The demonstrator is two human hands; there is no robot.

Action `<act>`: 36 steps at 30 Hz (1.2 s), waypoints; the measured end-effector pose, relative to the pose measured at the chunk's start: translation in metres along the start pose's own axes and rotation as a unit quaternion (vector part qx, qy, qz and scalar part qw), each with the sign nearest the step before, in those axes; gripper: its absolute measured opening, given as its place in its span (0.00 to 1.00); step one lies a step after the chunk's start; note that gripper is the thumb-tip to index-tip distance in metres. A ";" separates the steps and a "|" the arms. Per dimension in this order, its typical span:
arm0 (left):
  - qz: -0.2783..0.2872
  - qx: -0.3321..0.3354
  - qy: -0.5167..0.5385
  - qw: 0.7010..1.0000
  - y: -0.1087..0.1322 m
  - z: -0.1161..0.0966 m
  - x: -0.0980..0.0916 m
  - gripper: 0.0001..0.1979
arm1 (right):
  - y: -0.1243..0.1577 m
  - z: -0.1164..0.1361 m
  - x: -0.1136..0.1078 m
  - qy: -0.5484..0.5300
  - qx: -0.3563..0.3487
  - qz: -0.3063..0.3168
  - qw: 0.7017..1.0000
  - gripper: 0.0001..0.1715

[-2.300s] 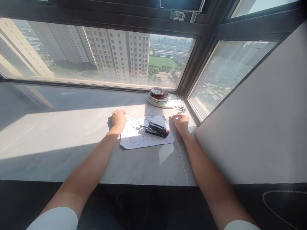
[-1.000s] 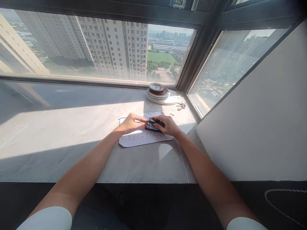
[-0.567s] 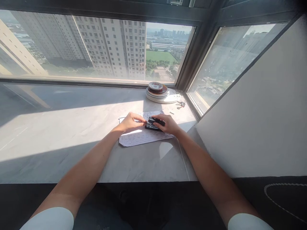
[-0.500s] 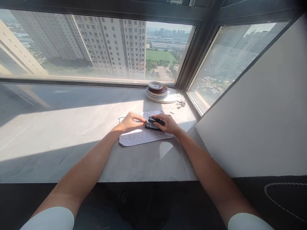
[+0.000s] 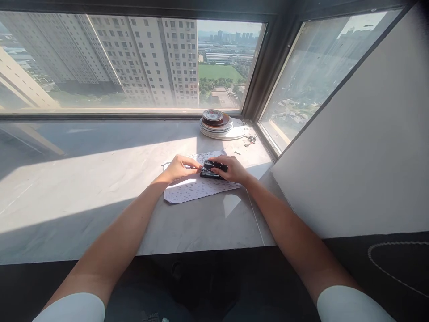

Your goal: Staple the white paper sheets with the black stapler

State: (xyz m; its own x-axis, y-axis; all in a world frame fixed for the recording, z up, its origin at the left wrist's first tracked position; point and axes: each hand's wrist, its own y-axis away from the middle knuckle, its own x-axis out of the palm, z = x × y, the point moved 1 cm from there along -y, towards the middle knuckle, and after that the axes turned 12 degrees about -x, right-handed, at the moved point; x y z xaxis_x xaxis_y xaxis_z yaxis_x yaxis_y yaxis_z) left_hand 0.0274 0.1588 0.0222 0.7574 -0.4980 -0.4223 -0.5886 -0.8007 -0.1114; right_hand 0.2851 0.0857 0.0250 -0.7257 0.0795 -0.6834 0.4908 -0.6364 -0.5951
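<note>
— Stapler (image 5: 211, 164)?
— Atop the papers (image 5: 197, 192). I see right hand (image 5: 235, 170) wrapped round its body; left hand (image 5: 179, 167) narrowed at the near end, can't tell what's pinched.
— Handling?
— Probably stiff, lightish, smooth. I'd hold mid-body.

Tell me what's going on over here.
A person's right hand is gripping a black stapler over some paper on the sill. The left hand has its fingers pinched together at the end of the stapler opposite the right hand; whether they hold anything small can't be made out. Plates are stacked by the window corner, with keys beside them.
</note>
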 end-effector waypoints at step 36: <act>0.083 -0.003 0.002 0.997 0.000 -0.003 0.011 0.17 | -0.005 0.018 0.013 -0.083 0.001 -0.086 0.993 0.19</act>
State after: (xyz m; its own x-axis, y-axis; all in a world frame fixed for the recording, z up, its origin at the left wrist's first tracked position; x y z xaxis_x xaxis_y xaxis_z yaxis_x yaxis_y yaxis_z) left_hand 0.0366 0.1527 0.0205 0.6505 -0.6257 -0.4305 -0.7044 -0.7090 -0.0338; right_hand 0.2648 0.0764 0.0265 -0.8682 0.0611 -0.4924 0.3508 -0.6261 -0.6964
